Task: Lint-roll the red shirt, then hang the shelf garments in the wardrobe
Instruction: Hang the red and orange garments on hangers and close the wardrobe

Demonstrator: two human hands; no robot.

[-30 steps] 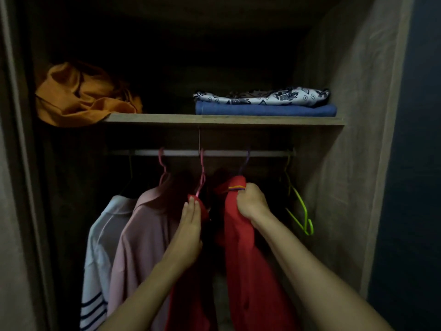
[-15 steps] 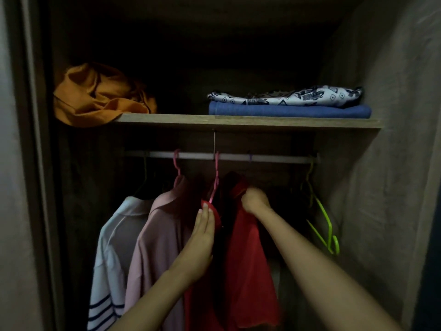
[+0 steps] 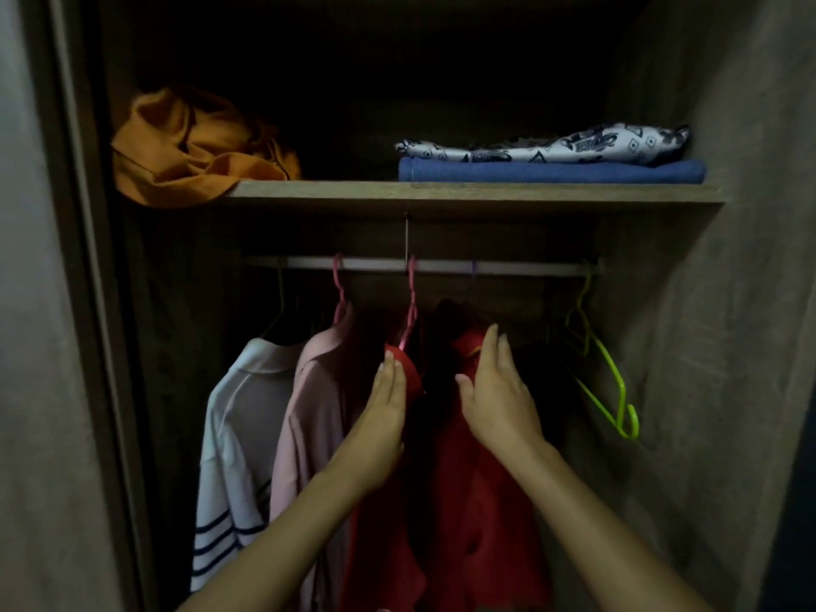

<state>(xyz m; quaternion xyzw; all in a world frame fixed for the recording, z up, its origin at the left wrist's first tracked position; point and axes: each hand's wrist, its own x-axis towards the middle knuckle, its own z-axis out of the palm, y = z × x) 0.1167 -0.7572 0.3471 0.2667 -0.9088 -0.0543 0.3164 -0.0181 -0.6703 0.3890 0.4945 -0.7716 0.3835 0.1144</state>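
Hanging from the pale metal rail (image 3: 441, 266) in the dim wooden wardrobe (image 3: 728, 302), the red fabric shirt (image 3: 481, 501) sits between a pink collared shirt (image 3: 309, 413) on its left and an empty lime-green plastic hanger (image 3: 613, 390) well to its right. A pink plastic hanger (image 3: 410, 311) hooks over the rail above the red cloth. The left hand (image 3: 382, 430) lies flat against the red shirt's left shoulder, fingers (image 3: 391, 377) straight and together, gripping nothing. The right hand (image 3: 499, 399) rests open on the shirt's right shoulder, fingers spread and released. Left of the pink shirt hangs a white shirt with dark navy stripes (image 3: 234, 457). Above the rail, the wooden shelf (image 3: 441, 194) carries a crumpled orange garment (image 3: 190, 156) at its left end, spilling over the front edge, and at its right end a folded blue garment (image 3: 547, 171) with a folded white garment printed in black (image 3: 552, 145) lying on top of it.
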